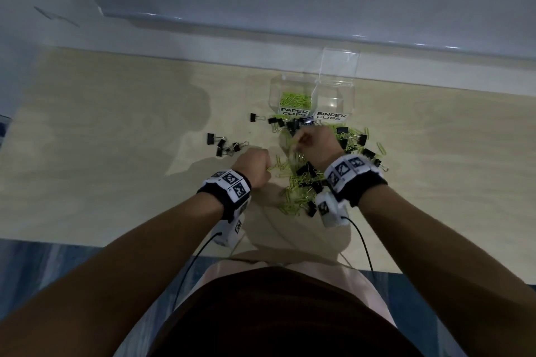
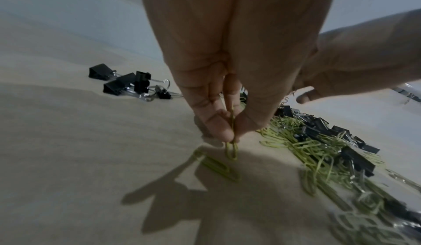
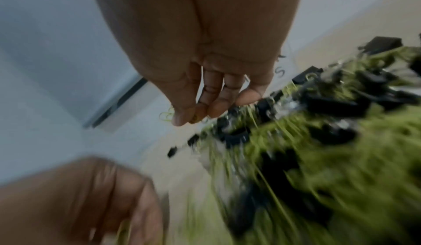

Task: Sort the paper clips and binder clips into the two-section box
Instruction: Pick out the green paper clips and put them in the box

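Note:
A clear two-section box (image 1: 311, 87) stands at the table's far side, labelled PAPER CLIPS on the left and BINDER CLIPS on the right; green paper clips (image 1: 294, 99) lie in the left section. A mixed pile (image 1: 313, 171) of green paper clips and black binder clips spreads in front of it. My left hand (image 1: 255, 164) pinches a green paper clip (image 2: 232, 148) just above the table, left of the pile. My right hand (image 1: 314, 143) hovers over the pile with thumb and fingers pinched on something small and greenish (image 3: 194, 118); that view is blurred.
Several black binder clips (image 1: 224, 145) lie apart to the left of the pile, and one more (image 1: 256, 117) sits near the box. Another loose paper clip (image 2: 218, 166) lies under my left hand. The table's near edge (image 1: 116, 245) is close to my body.

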`<state>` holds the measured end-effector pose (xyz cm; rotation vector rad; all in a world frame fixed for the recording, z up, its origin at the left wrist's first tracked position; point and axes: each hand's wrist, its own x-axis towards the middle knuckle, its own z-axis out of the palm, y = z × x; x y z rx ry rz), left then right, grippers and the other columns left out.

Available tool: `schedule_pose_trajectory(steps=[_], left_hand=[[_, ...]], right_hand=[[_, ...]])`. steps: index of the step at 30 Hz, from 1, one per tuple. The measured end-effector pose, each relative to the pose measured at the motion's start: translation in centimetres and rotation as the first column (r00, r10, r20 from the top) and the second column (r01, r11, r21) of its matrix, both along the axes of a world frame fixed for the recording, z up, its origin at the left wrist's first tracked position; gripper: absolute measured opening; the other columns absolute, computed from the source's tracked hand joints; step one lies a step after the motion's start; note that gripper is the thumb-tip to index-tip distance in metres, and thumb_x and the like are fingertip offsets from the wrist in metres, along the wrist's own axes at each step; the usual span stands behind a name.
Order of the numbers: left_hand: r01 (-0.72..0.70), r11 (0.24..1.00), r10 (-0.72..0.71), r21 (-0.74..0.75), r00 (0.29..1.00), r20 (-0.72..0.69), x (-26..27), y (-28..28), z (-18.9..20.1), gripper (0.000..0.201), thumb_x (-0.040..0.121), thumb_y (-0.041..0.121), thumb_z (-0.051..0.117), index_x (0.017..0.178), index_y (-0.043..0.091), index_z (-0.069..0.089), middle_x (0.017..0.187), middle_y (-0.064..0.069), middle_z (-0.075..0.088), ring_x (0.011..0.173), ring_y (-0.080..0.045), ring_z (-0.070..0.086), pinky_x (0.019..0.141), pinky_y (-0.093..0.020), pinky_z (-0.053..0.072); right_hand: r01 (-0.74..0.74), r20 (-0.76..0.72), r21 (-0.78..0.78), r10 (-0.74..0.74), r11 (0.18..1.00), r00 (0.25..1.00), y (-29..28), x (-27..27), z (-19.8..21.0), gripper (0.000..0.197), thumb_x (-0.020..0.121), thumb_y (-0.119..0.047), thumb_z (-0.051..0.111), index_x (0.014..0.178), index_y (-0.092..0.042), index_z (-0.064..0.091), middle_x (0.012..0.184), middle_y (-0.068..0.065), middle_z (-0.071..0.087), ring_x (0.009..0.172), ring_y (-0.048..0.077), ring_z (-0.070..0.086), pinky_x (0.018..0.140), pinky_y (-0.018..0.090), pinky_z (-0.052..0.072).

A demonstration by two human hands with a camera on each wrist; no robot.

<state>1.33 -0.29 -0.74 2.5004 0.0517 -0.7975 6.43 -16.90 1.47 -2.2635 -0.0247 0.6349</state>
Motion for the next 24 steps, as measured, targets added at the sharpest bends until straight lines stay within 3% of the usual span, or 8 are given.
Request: schedule_pose_trajectory(steps=[5,7,10,13,17,21,22,24], left_hand=[[0.023,0.998,-0.023,-0.056,1.0,0.007,2.2,0.1,2.3,0.012,0.083,0.007,0.06,0.091,0.003,0.067,0.1,-0.012,0.068,0.094,-0.025,0.063,0.081,-0.029,0.049],[-0.016,0.995,0.021,-0.095,0.998,0.061,4.3,-0.3,4.2,0.012,0.085,0.007,0.059,0.091,0.001,0.068,0.098,-0.012,0.068,0.09,-0.023,0.063,0.08,-0.028,0.048],[-0.07,0.984,0.104,-0.163,0.972,0.211,8.3,-1.1,6.8,0.008,0.085,0.006,0.06,0.09,0.003,0.067,0.097,-0.01,0.068,0.082,-0.018,0.059,0.076,-0.025,0.045],[-0.065,0.985,0.118,-0.16,0.931,0.345,11.8,-2.1,7.9,0.012,0.084,0.001,0.055,0.087,0.003,0.066,0.098,-0.01,0.068,0.085,-0.019,0.06,0.082,-0.028,0.05],[0.017,0.998,0.011,-0.067,0.92,0.391,13.2,-3.3,6.8,0.016,0.085,0.003,0.056,0.1,0.008,0.061,0.111,-0.011,0.059,0.098,-0.022,0.057,0.085,-0.029,0.045],[0.149,0.989,-0.125,-0.013,0.869,0.48,9.0,-4.1,5.2,0.024,0.084,0.01,0.062,0.108,0.013,0.059,0.12,-0.005,0.051,0.107,-0.02,0.051,0.094,-0.029,0.042],[0.187,0.982,-0.15,-0.031,0.87,0.47,7.4,-4.2,4.7,0.021,0.084,0.013,0.062,0.105,0.014,0.06,0.118,-0.004,0.051,0.106,-0.018,0.051,0.094,-0.028,0.043],[0.257,0.962,-0.205,-0.088,0.899,0.386,4.5,-4.5,3.4,0.017,0.086,0.015,0.062,0.102,0.014,0.061,0.115,-0.002,0.052,0.098,-0.013,0.052,0.091,-0.026,0.045]], right_hand=[[0.145,0.22,0.088,-0.162,0.985,0.962,0.4,6.5,2.4,0.017,0.081,-0.011,0.069,0.073,-0.024,0.06,0.078,-0.007,0.066,0.074,0.006,0.063,0.067,0.018,0.054],[0.155,0.242,0.067,-0.167,0.986,0.956,0.6,8.4,2.6,0.012,0.08,-0.009,0.069,0.081,-0.02,0.065,0.081,-0.006,0.067,0.074,0.005,0.063,0.069,0.019,0.055],[0.125,0.269,-0.041,-0.11,0.991,0.957,0.2,9.1,2.3,0.023,0.078,-0.004,0.068,0.098,-0.017,0.066,0.097,-0.002,0.067,0.082,0.01,0.062,0.077,0.021,0.053],[0.067,0.318,-0.139,-0.02,0.988,0.948,-1.0,6.7,2.2,0.024,0.081,0.001,0.061,0.097,-0.016,0.067,0.101,-0.002,0.065,0.084,0.011,0.061,0.078,0.019,0.051],[-0.212,0.112,-0.231,0.242,0.95,0.964,-3.2,1.2,1.3,0.024,0.089,-0.007,0.054,0.086,-0.027,0.065,0.094,-0.008,0.064,0.079,0.008,0.061,0.072,0.019,0.051],[-0.272,0.023,-0.24,0.286,0.932,0.958,-4.9,-3.6,-0.1,0.015,0.088,-0.013,0.057,0.086,-0.027,0.064,0.092,-0.007,0.063,0.077,0.008,0.059,0.07,0.023,0.052],[-0.264,0.022,-0.242,0.277,0.934,0.961,-5.2,-4.6,-0.5,0.008,0.085,-0.017,0.063,0.087,-0.025,0.063,0.091,-0.007,0.062,0.076,0.009,0.058,0.072,0.026,0.053],[-0.251,0.059,-0.252,0.274,0.935,0.96,-5.6,-6.3,-1.4,0.015,0.078,-0.021,0.071,0.09,-0.019,0.063,0.091,-0.003,0.06,0.076,0.013,0.056,0.072,0.031,0.053]])
